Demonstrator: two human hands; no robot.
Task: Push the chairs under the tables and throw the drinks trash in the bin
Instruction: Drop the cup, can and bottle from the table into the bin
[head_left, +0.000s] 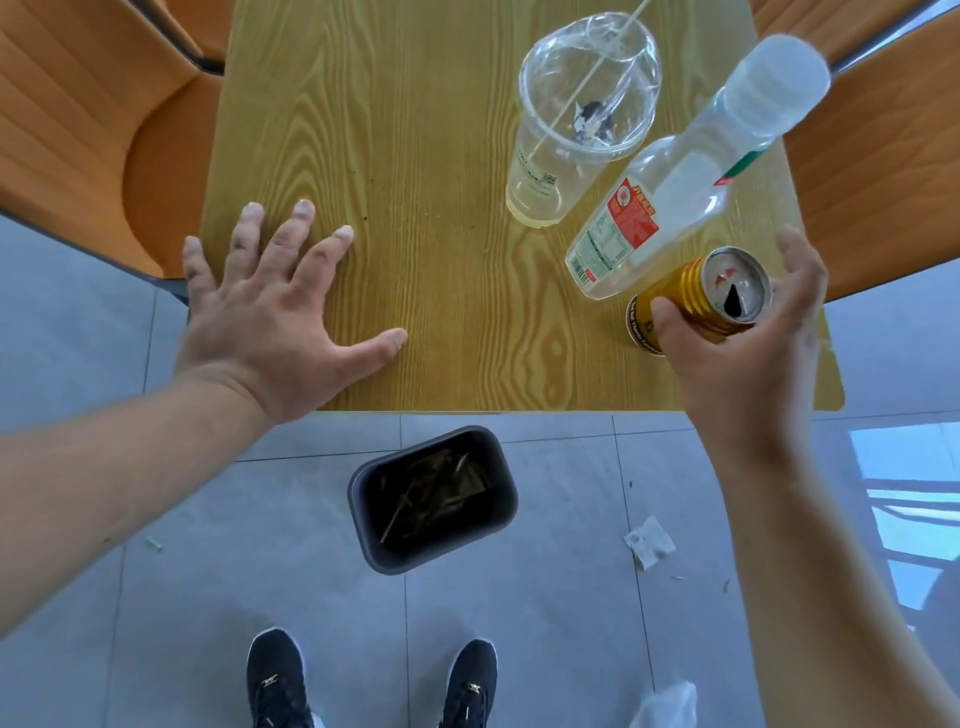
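Observation:
On the wooden table (415, 156) stand a clear plastic cup (571, 130) with a straw, a clear plastic bottle (685, 171) with a red label, and a gold drink can (701, 299) with its top opened. My right hand (743, 364) is wrapped around the can at the table's near right corner. My left hand (275, 312) lies flat on the table's near left part, fingers spread, holding nothing. A dark rectangular bin (363, 483) stands on the floor just in front of the table, with some scraps inside.
Orange chairs flank the table: one on the left (93, 130) and one on the right (883, 182), both close against its sides. A crumpled paper scrap (649, 540) lies on the grey tiled floor right of the bin. My black shoes (280, 680) are below.

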